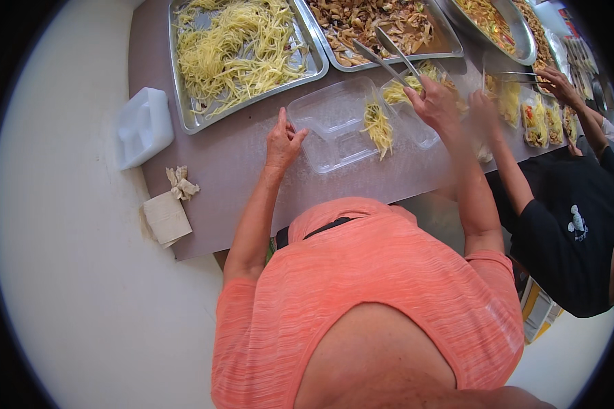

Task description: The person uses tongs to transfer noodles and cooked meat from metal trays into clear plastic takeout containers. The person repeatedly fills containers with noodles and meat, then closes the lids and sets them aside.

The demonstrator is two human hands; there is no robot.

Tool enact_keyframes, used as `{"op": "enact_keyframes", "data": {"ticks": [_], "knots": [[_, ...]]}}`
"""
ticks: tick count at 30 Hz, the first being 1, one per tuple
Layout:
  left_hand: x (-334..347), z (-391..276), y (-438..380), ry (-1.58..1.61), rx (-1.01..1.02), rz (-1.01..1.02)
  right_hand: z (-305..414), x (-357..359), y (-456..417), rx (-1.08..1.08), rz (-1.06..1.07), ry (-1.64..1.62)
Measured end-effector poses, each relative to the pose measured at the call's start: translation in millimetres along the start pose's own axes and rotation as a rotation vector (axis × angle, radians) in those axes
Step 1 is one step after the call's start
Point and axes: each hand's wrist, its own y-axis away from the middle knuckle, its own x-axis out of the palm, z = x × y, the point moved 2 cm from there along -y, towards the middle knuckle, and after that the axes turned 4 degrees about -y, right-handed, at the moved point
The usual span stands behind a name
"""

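Observation:
My left hand [283, 135] rests with its fingertips at the left edge of a clear plastic compartment tray [322, 135]. Shredded pale-yellow vegetable [377, 128] lies in that tray's right-hand compartment. My right hand [435, 102] grips metal tongs [396, 51], whose tips reach over the near part of a metal pan of brown sliced food [368, 25]. Under the tongs and my right hand is another clear tray [422, 130] with yellow shreds. A large metal pan [256, 97] of the same yellow shreds stands behind my left hand.
Stacked white plastic containers [146, 128] stand at the table's left edge, with napkins [167, 217] and a crumpled tissue [182, 183] nearer me. A co-worker in black [568, 225] is close on the right, near filled trays [534, 120]. An oval metal pan [527, 53] stands at back right.

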Motion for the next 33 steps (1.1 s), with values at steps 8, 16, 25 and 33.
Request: {"op": "enact_keyframes", "data": {"ticks": [8,16,25,33], "knots": [[14.3,14.2,-12.7,-0.14,0.294,-0.243,-23.9,57.7,-115.7,0.063,-0.015,0.359],[18.4,5.1,-13.4,0.065,0.124,-0.187,-51.4,81.1,-195.5,-0.041,0.133,0.313],[28.8,-0.4,-45.1,0.087,0.097,-0.309,-48.4,48.9,-143.3,-0.086,0.223,0.036],[24.6,2.6,-24.9,0.324,-0.019,-0.259,-47.9,22.6,-98.2,-0.103,0.216,-0.333]]}}
